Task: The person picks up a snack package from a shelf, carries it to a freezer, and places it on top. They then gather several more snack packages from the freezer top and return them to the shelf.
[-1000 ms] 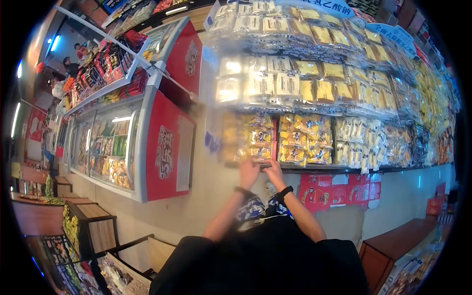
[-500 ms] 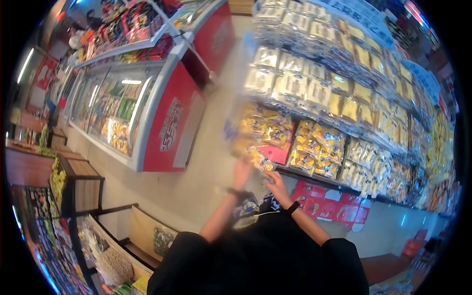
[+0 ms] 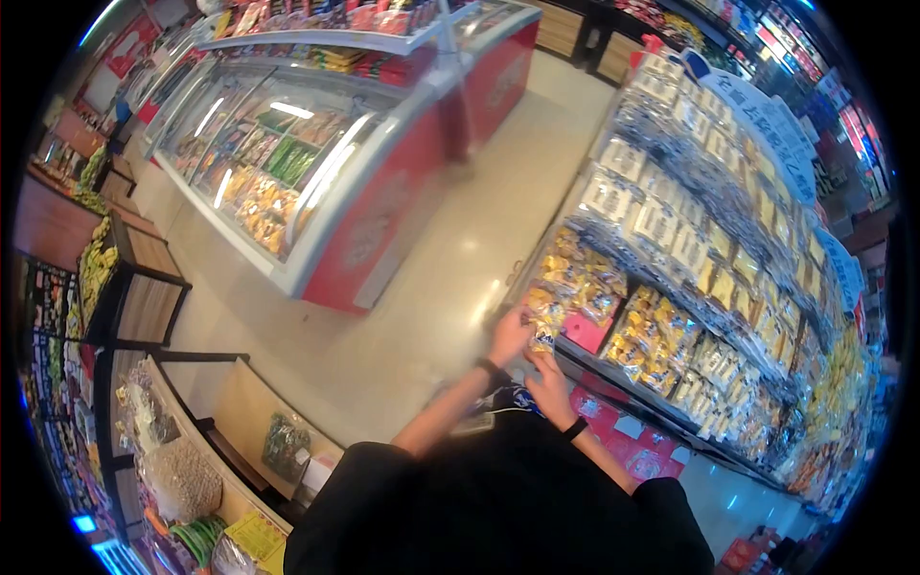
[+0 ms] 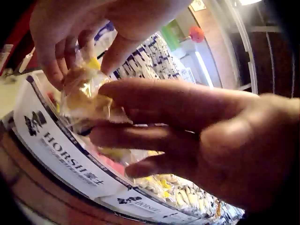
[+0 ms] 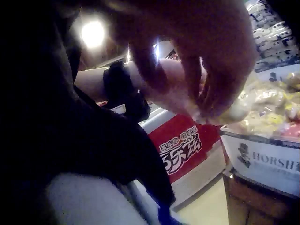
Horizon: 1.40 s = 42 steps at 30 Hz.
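Observation:
Both hands are at the near left corner of the display bin, on a clear-wrapped yellow snack packet (image 3: pixel 543 333) with a dark blue mark. My left hand (image 3: pixel 512 335) grips its left side; in the left wrist view this hand (image 4: pixel 84 35) comes down from the top with fingers curled at the wrapper. My right hand (image 3: pixel 551 391) holds the packet's near end, its fingertips at the wrapper (image 4: pixel 93 96) in the left wrist view. In the right wrist view its fingers bend down, close together. Beside the packet, a pink-red bin bottom (image 3: pixel 583 331) shows among similar packets (image 3: pixel 594 287).
The tiered display (image 3: pixel 671 220) of packaged snacks rises to the right, its front strip (image 4: pixel 65 150) lettered HORSH. A red-and-white freezer (image 3: pixel 364 230) stands left across a pale floor aisle (image 3: pixel 460 230). A wooden bin (image 3: pixel 249 412) with bagged goods is at lower left.
The hands have come back from the bin with the snack packet, baring the pink-red bottom. The head view has turned left, so the display now slants at the right.

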Motion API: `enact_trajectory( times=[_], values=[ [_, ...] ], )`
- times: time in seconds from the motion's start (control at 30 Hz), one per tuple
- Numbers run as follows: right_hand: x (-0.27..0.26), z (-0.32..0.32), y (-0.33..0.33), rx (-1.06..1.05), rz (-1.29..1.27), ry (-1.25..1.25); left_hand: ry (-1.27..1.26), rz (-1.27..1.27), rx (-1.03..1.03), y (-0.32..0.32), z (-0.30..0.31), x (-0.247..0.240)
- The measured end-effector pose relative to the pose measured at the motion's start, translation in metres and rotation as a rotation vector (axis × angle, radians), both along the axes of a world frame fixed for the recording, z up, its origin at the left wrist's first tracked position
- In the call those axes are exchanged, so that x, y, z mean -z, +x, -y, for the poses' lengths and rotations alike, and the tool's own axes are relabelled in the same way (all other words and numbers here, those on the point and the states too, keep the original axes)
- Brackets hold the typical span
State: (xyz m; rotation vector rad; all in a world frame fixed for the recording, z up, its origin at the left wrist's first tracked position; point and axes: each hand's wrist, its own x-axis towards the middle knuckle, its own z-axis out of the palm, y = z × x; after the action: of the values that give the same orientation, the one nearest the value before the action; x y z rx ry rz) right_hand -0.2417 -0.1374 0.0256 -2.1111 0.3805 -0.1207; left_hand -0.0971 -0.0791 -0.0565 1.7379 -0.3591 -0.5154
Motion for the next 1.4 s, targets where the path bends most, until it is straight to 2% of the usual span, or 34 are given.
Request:
enact_trajectory(
  times=[0.1, 0.13, 0.2, 0.23, 0.27, 0.37, 0.47, 0.5, 0.57, 0.6, 0.63, 0.7, 0.77, 0.9, 1.03, 1.1, 1.2, 1.37, 1.4],
  values=[
    [0.000, -0.024, 0.022, -0.213, -0.029, 0.045, 0.190, -0.087, 0.187, 0.033, -0.058, -0.016],
    [-0.001, -0.033, 0.032, -0.279, -0.058, 0.090, 0.210, -0.005, 0.195, 0.042, -0.078, -0.002],
    [-0.001, -0.055, 0.057, -0.414, -0.144, 0.149, 0.245, -0.001, 0.065, 0.055, -0.127, 0.016],
    [0.001, -0.068, 0.069, -0.459, -0.150, 0.134, 0.261, 0.003, 0.001, 0.065, -0.151, 0.008],
    [0.004, -0.082, 0.081, -0.498, -0.156, 0.117, 0.246, -0.132, -0.024, 0.074, -0.179, -0.001],
    [-0.006, -0.125, 0.128, -0.602, -0.103, 0.069, 0.111, -0.390, -0.247, 0.092, -0.256, 0.021],
    [-0.010, -0.166, 0.171, -0.680, -0.084, 0.050, -0.448, -0.604, -0.445, 0.092, -0.330, 0.017],
    [-0.009, -0.179, 0.186, -0.701, -0.086, 0.048, -0.455, -0.539, -0.430, 0.092, -0.354, 0.014],
    [0.028, -0.204, 0.206, -0.770, -0.046, -0.060, -0.471, -0.397, -0.394, 0.099, -0.393, 0.004],
    [0.043, -0.213, 0.222, -0.800, -0.014, -0.125, -0.396, -0.450, -0.457, 0.110, -0.403, -0.008],
    [0.035, -0.227, 0.236, -0.789, 0.054, -0.108, -0.320, -0.503, -0.520, 0.119, -0.413, -0.012],
    [0.030, -0.251, 0.265, -0.789, 0.095, -0.054, -0.374, -0.530, -0.664, 0.135, -0.433, -0.002],
    [0.035, -0.269, 0.302, -0.815, 0.057, -0.050, -0.320, -0.607, -0.755, 0.148, -0.454, 0.004],
    [0.037, -0.302, 0.368, -0.809, 0.101, 0.042, -0.379, -0.556, -0.787, 0.203, -0.482, -0.016],
    [0.028, -0.331, 0.431, -0.823, 0.064, 0.040, -0.209, -0.293, -0.754, 0.266, -0.517, 0.007],
    [0.027, -0.347, 0.459, -0.796, 0.098, 0.125, -0.194, -0.280, -0.782, 0.297, -0.530, 0.004],
    [0.022, -0.362, 0.490, -0.727, 0.063, 0.191, -0.155, -0.390, -0.770, 0.345, -0.542, -0.005],
    [0.012, -0.387, 0.533, -0.503, -0.005, 0.254, -0.144, -0.088, -0.602, 0.420, -0.564, 0.006],
    [0.016, -0.393, 0.541, -0.465, -0.018, 0.247, -0.040, 0.014, -0.517, 0.442, -0.566, -0.001]
  ],
)
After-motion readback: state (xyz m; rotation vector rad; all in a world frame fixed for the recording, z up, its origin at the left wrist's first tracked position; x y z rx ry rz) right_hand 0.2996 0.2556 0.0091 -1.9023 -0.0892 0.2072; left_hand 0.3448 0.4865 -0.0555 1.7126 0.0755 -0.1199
